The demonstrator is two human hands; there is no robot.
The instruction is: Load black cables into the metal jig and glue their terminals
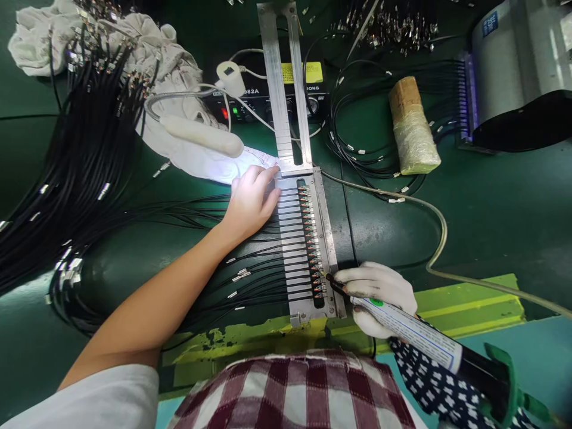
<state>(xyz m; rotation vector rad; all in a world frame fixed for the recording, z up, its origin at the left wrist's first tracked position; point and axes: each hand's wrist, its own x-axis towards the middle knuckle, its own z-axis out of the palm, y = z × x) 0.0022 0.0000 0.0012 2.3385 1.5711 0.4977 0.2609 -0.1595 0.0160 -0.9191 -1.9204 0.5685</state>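
Note:
A long metal fixture [328,229] lies in the middle of the table, with black cables [286,246] laid side by side across it. Their small metal connector ends [308,219] line up along its slot. My bare left hand [252,199] rests at the fixture's upper left edge, thumb and forefinger apart and touching it. In a white glove, my right hand [379,295] is wrapped round a dispensing syringe [411,330] with a green rear flange. Its dark nozzle reaches the lower connector ends; whether the tip touches one I cannot tell.
Bundled black cables [89,125] and white cloth [170,65] fill the left. A lit lamp [203,136] hangs over the cloth. Behind the fixture stands a black control box [250,98]. A wrapped block [413,128], a grey machine [518,77] and an air hose [440,223] are right.

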